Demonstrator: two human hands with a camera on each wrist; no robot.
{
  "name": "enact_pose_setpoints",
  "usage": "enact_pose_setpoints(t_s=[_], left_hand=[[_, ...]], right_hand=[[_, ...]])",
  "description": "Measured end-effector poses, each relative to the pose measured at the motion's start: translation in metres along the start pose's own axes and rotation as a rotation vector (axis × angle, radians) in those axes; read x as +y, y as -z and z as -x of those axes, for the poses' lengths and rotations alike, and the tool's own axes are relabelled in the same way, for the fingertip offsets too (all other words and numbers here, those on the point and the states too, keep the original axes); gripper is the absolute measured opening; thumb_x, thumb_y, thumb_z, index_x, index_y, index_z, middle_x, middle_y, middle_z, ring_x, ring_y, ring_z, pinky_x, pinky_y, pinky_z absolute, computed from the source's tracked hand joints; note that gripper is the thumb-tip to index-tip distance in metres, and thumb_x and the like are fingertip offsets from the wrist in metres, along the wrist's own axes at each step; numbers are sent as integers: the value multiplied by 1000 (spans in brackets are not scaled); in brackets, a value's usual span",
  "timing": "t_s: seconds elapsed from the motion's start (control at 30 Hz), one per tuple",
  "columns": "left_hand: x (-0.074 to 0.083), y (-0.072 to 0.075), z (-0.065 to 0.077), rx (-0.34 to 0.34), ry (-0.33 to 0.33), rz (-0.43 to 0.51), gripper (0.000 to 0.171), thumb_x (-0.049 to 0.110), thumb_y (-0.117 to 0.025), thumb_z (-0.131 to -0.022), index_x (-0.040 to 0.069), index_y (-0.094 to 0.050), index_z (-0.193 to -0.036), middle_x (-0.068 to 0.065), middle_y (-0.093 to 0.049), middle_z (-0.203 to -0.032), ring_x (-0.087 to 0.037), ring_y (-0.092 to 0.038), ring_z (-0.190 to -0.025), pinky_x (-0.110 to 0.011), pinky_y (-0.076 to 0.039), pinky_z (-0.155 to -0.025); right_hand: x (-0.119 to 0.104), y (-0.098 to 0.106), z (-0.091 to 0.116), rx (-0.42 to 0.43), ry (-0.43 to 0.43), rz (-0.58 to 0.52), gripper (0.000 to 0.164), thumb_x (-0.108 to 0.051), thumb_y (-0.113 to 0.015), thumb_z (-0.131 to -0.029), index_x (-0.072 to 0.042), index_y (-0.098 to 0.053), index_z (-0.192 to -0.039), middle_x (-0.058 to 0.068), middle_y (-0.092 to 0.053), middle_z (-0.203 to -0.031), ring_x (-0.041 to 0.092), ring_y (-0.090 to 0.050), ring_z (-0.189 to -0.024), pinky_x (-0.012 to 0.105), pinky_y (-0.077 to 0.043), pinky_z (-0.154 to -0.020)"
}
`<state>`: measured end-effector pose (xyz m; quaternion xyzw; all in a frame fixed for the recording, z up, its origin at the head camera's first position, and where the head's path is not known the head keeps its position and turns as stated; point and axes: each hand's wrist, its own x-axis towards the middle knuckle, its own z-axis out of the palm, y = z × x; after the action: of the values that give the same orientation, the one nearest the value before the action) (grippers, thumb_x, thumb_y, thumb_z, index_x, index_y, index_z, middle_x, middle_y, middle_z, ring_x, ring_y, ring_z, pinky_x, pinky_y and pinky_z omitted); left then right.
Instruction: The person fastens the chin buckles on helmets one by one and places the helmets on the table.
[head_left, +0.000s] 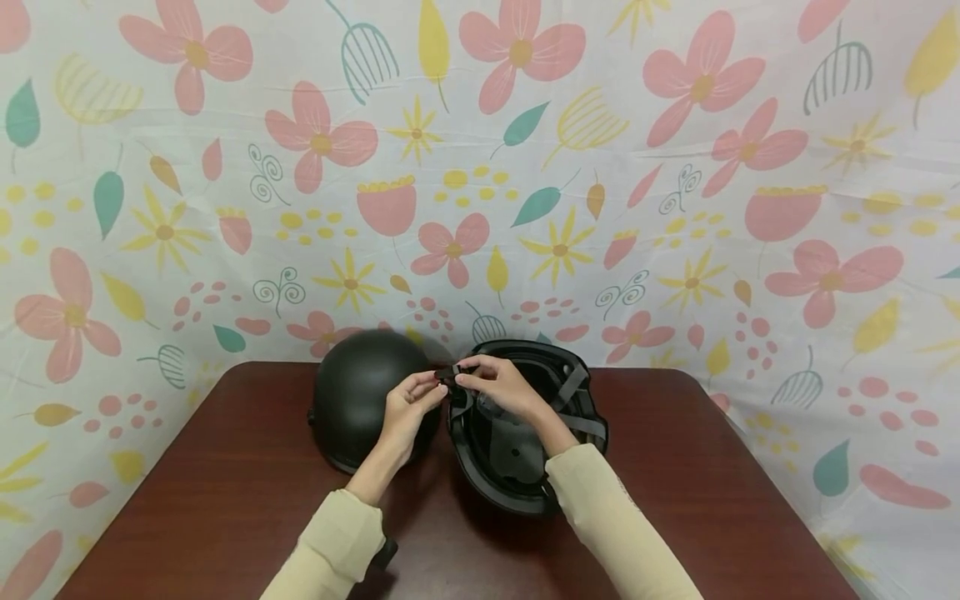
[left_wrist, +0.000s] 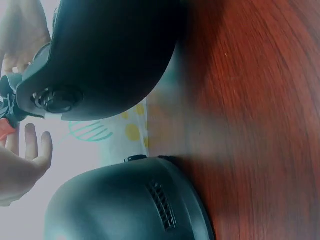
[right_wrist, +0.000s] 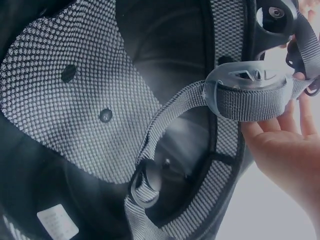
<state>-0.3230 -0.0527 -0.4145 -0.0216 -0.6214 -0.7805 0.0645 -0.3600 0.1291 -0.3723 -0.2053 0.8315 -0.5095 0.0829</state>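
A black helmet (head_left: 480, 475) lies tipped with its padded inside facing up, and grey straps cross its opening. Over its left rim my two hands meet at a small black buckle (head_left: 447, 375) on its chin strap. My left hand (head_left: 405, 412) pinches the buckle from the left between thumb and fingers; the left wrist view shows a red part (left_wrist: 6, 129) there. From the other side my right hand (head_left: 504, 387) pinches it with thumb and fingertips. In the right wrist view, a clear chin cup (right_wrist: 240, 75) on the grey strap (right_wrist: 255, 105) hangs beside the right hand.
A second black helmet (head_left: 367, 383) stands dome up, just left of the first and behind my left hand. Both are on a dark red-brown wooden table (head_left: 247, 467). A flower-patterned cloth (head_left: 465, 167) hangs right behind the table's far edge.
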Motion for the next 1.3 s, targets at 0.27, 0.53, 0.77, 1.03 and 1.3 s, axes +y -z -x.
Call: enact_pose_setpoints(t_s=[0.27, 0.53, 0.77, 1.03, 1.3], left_hand=[[-2, 6, 1, -40, -12, -71, 33, 7, -68, -90, -1, -63, -121, 1, -68, -101, -5, -66, -88, -38, -55, -93], [-2, 9, 4, -86, -92, -219, 33, 12, -70, -90, 6, -67, -122, -13, -66, -117, -9, -62, -94, -21, -52, -84], [2, 3, 11, -128, -252, -370, 33, 7, -70, -88, 3, -68, -121, -18, -65, -110, -9, -61, -89, -18, -53, -80], [1, 0, 12, -87, -329, -413, 31, 11, -73, -87, 7, -71, -117, -14, -71, -109, -29, -68, -99, -20, -53, -80], [7, -3, 14, -62, -420, -482, 29, 11, -76, -84, 6, -74, -113, -11, -72, -110, -27, -65, -103, -47, -52, -91]], right_hand=[[-1, 3, 6, -6, 24, 68, 36, -30, -63, -96, -13, -63, -127, 11, -69, -103, 17, -64, -94, 36, -53, -84], [-2, 11, 12, -26, 33, 147, 39, -30, -62, -96, -11, -61, -130, 15, -68, -113, 25, -66, -101, 44, -53, -90], [-3, 13, 18, -32, 65, 174, 38, -28, -64, -95, -10, -63, -128, 13, -70, -107, 21, -67, -95, 38, -55, -84], [-2, 14, 22, -31, 64, 168, 37, -28, -65, -94, -12, -63, -128, 13, -70, -109, 21, -67, -96, 39, -55, -84], [0, 11, 30, 10, 71, 179, 35, -28, -67, -93, -10, -65, -124, 11, -71, -103, 19, -68, -91, 37, -56, -81]])
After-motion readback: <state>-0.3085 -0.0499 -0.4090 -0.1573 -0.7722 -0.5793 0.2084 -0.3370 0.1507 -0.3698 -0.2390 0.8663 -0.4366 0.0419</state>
